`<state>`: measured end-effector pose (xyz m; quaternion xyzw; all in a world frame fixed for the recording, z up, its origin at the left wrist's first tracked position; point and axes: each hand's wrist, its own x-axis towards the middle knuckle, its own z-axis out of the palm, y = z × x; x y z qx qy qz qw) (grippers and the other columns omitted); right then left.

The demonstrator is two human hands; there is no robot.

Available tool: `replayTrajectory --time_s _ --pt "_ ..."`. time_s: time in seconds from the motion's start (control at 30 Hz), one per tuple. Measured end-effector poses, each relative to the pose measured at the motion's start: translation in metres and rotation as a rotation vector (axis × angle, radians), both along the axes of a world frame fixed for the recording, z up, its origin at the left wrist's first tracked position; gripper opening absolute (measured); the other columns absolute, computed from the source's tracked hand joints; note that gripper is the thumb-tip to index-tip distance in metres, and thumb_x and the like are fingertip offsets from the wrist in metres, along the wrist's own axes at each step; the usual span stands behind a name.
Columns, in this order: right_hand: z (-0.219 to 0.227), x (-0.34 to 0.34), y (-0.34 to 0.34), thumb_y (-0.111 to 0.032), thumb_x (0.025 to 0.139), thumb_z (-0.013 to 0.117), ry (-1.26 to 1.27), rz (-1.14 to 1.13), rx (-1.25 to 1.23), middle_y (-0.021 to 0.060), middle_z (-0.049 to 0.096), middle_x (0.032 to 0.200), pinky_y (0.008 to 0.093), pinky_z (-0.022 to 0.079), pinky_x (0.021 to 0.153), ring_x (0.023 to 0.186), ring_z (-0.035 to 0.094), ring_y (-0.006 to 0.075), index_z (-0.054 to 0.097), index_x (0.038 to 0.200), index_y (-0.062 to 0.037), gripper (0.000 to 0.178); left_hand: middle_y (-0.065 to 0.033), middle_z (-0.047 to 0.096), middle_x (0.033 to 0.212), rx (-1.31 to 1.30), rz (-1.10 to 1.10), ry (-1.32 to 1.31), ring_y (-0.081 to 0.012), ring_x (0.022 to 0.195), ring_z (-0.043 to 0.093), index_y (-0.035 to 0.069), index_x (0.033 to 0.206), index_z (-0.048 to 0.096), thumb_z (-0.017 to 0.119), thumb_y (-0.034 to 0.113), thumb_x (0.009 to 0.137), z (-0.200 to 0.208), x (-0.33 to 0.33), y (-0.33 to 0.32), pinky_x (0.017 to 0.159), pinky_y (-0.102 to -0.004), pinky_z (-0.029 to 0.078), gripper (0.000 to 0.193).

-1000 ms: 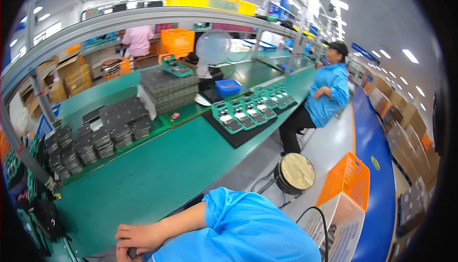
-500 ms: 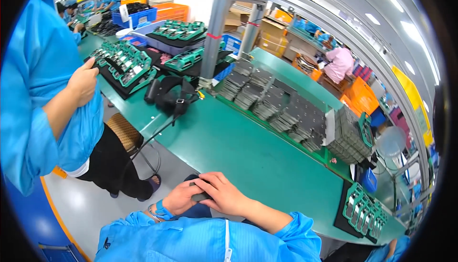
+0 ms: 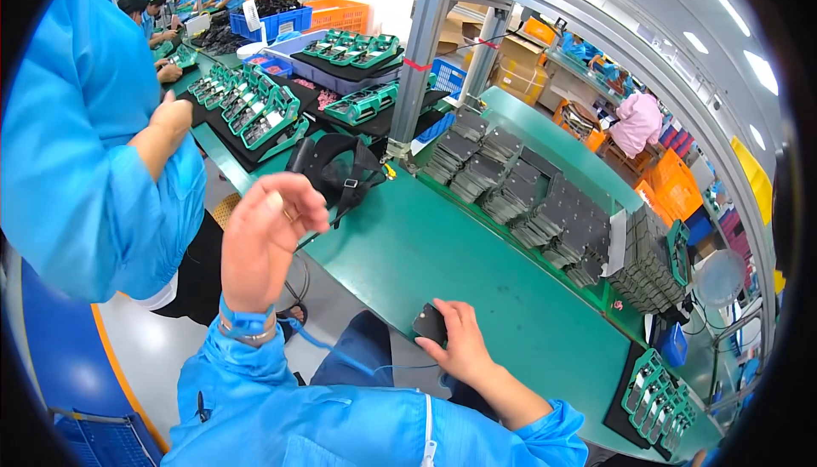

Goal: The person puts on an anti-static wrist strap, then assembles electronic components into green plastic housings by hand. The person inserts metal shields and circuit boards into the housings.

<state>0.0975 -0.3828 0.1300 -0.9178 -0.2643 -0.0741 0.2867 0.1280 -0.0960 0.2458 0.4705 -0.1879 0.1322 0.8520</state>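
My left hand (image 3: 265,233) is raised in front of me, its fingers bent loosely and apart, with nothing visible in it. A blue wrist strap (image 3: 247,321) with a trailing blue cord sits on that wrist, beside a metal bracelet. At the near edge of the green table (image 3: 374,250), my right hand (image 3: 460,341) grips a small dark flat plate (image 3: 430,322) between thumb and fingers. Across the table lie several stacks of dark grey plates (image 3: 519,190), similar in colour to the held piece.
A black strapped item (image 3: 336,169) lies left of the metal post (image 3: 419,63). Green fixtures (image 3: 247,101) rest on black mats at left; more green fixtures (image 3: 657,399) lie at right. A person in blue (image 3: 94,144) stands close on my left.
My hands, together around the dark piece before, have separated. The left has risen up and to the left; the right has moved right to the table edge with the plate.
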Motion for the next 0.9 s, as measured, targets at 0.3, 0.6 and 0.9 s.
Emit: replayTrajectory --time_s 0.3,0.6,0.9 --pt "-0.014 0.023 -0.024 -0.026 0.075 0.071 0.196 -0.11 0.064 0.0216 0.044 0.114 0.0408 0.046 0.087 0.102 0.051 0.0373 0.041 0.123 0.0023 0.063 -0.013 0.059 0.101 -0.344 -0.34 -0.029 -0.024 0.095 0.058 -0.002 0.105 0.054 0.047 0.019 0.093 0.075 0.077 0.057 0.085 -0.0373 0.049 0.025" --pt "-0.042 0.042 -0.029 -0.022 0.076 0.07 0.155 -0.202 0.213 0.019 0.048 0.105 0.0384 0.046 0.081 0.094 0.053 0.034 0.044 0.118 0.0 0.054 -0.0206 0.055 0.095 -0.439 0.062 0.49 -0.035 0.09 0.056 -0.007 0.094 0.049 0.049 0.016 0.088 0.027 0.252 0.074 0.083 -0.049 0.049 0.024" --pt "-0.052 0.037 -0.042 -0.018 0.073 0.07 0.121 -0.179 0.351 0.0182 0.048 0.104 0.0358 0.046 0.076 0.089 0.052 0.0315 0.045 0.114 0.0 0.051 -0.0203 0.035 0.135 -0.328 0.244 0.778 -0.0403 0.121 0.038 -0.004 0.128 0.035 0.047 0.019 0.09 -0.047 0.342 0.053 0.096 -0.0538 0.038 0.046"
